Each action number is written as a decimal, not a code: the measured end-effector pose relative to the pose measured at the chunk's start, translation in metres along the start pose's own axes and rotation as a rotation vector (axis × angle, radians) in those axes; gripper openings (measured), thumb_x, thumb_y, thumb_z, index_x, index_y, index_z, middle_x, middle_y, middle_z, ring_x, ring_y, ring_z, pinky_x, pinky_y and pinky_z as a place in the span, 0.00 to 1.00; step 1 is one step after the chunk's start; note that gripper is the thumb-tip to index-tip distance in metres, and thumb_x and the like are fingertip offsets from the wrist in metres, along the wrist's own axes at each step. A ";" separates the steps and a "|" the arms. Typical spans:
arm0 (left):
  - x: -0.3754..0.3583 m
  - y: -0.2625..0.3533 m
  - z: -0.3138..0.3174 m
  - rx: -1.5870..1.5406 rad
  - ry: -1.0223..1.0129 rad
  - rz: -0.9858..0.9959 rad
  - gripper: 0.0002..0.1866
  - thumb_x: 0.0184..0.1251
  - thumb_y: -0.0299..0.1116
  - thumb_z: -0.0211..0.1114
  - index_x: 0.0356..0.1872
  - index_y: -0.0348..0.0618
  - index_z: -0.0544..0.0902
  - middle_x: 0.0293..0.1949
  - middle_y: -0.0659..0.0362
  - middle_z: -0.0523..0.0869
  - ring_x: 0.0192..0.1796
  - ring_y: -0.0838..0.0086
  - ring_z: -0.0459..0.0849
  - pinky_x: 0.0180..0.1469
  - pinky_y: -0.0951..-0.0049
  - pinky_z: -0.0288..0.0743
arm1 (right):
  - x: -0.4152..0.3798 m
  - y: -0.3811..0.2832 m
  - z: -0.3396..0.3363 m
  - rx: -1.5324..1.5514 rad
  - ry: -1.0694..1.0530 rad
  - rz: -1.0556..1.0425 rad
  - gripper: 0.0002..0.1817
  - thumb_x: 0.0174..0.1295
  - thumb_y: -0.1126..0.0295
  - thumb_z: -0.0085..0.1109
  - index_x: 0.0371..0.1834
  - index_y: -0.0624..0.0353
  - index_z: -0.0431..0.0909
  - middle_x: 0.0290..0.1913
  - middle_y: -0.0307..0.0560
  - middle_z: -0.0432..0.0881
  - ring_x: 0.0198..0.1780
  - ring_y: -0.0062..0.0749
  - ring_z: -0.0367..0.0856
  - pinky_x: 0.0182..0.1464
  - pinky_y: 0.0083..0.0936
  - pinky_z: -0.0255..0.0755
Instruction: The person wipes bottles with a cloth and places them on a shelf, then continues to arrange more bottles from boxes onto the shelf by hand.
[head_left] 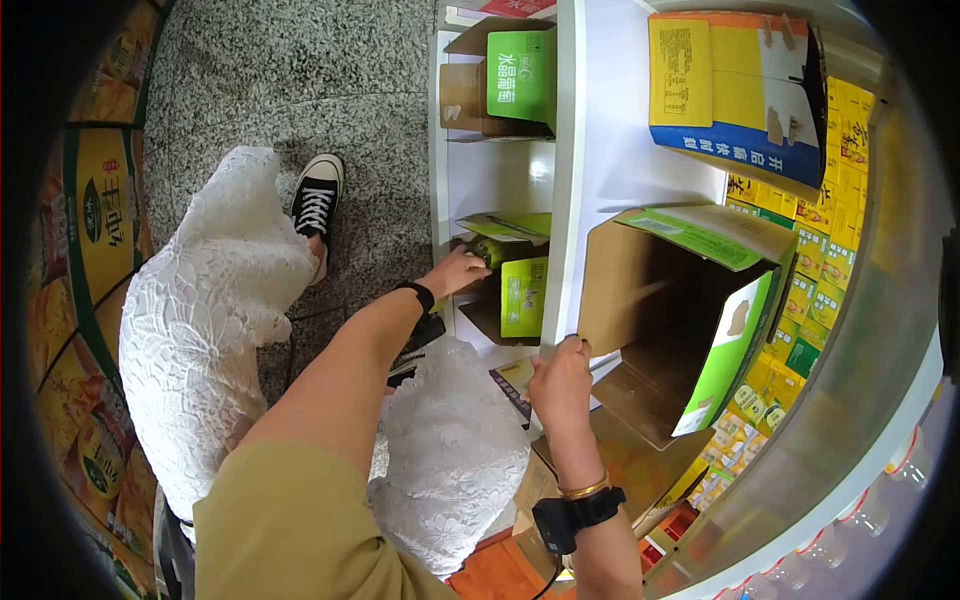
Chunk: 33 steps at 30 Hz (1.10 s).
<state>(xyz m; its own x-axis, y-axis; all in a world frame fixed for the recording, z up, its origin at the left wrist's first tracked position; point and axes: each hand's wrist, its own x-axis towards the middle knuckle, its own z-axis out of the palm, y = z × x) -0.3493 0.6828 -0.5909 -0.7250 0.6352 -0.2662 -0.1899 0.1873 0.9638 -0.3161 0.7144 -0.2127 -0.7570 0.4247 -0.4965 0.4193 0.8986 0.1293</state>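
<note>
My left hand [458,271] reaches into a low shelf compartment, its fingers closed round the end of a green bottle [488,253]. The bottle lies in an opened green and brown carton [522,298], and the carton hides its far part. Farther right, my right hand [562,385] rests with curled fingers on the edge of the white shelf board [568,200]. Just beyond it a large open carton [725,350] with green flaps stands on the upper shelf; its visible inside is dark brown.
A green carton [520,75] sits in the far lower compartment. A yellow and blue carton [735,95] is on the upper shelf. Printed boxes [100,210] line the left side. White lace fabric [205,330] covers my knees above the speckled floor [385,90].
</note>
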 end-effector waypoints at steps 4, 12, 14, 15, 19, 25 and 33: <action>-0.003 0.004 -0.002 -0.014 0.052 -0.113 0.17 0.71 0.53 0.64 0.41 0.51 0.89 0.47 0.54 0.89 0.69 0.48 0.71 0.68 0.54 0.69 | 0.000 0.001 0.000 -0.022 0.022 -0.006 0.21 0.58 0.76 0.69 0.46 0.73 0.66 0.47 0.70 0.76 0.50 0.66 0.81 0.52 0.48 0.79; -0.036 0.054 -0.046 0.146 0.020 0.111 0.17 0.66 0.55 0.67 0.40 0.54 0.89 0.37 0.50 0.85 0.44 0.50 0.84 0.49 0.54 0.77 | 0.001 -0.001 -0.001 -0.006 0.033 -0.012 0.20 0.55 0.79 0.68 0.45 0.75 0.67 0.47 0.72 0.77 0.55 0.64 0.78 0.56 0.47 0.78; -0.049 0.064 -0.061 0.245 0.072 0.235 0.15 0.66 0.54 0.67 0.40 0.57 0.89 0.33 0.52 0.87 0.38 0.50 0.85 0.44 0.55 0.79 | 0.001 0.001 0.002 0.026 0.082 -0.039 0.19 0.55 0.80 0.67 0.45 0.75 0.68 0.47 0.72 0.77 0.55 0.64 0.78 0.56 0.47 0.77; -0.056 0.072 -0.071 0.265 0.059 0.236 0.15 0.66 0.54 0.67 0.40 0.57 0.89 0.33 0.52 0.87 0.38 0.50 0.85 0.44 0.55 0.79 | 0.000 0.004 0.005 0.035 0.124 -0.068 0.18 0.55 0.80 0.66 0.44 0.76 0.69 0.47 0.72 0.78 0.55 0.63 0.78 0.56 0.47 0.77; -0.072 0.115 -0.127 0.365 -0.106 0.133 0.12 0.67 0.49 0.67 0.43 0.58 0.90 0.37 0.56 0.90 0.40 0.56 0.88 0.44 0.57 0.79 | 0.010 0.019 0.024 0.029 0.173 -0.072 0.20 0.53 0.78 0.65 0.47 0.74 0.71 0.51 0.65 0.79 0.59 0.61 0.77 0.58 0.51 0.76; -0.108 0.220 -0.186 0.822 -0.466 0.095 0.17 0.61 0.54 0.68 0.44 0.57 0.90 0.38 0.58 0.91 0.42 0.59 0.88 0.44 0.59 0.78 | -0.007 0.012 0.022 0.206 0.262 -0.075 0.30 0.54 0.70 0.75 0.52 0.73 0.68 0.54 0.69 0.77 0.58 0.61 0.77 0.60 0.46 0.75; -0.203 0.401 -0.203 0.633 -0.932 0.091 0.16 0.66 0.51 0.68 0.45 0.53 0.89 0.37 0.63 0.89 0.40 0.76 0.85 0.38 0.70 0.75 | -0.113 -0.040 0.039 0.628 0.407 -0.790 0.42 0.48 0.65 0.82 0.65 0.59 0.67 0.56 0.57 0.77 0.57 0.54 0.79 0.60 0.40 0.74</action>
<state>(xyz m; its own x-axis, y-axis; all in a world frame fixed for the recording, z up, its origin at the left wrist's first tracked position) -0.4125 0.4774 -0.1469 0.1082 0.9274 -0.3581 0.3997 0.2892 0.8698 -0.2279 0.6259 -0.1949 -0.9861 -0.1396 0.0896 -0.1649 0.7662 -0.6211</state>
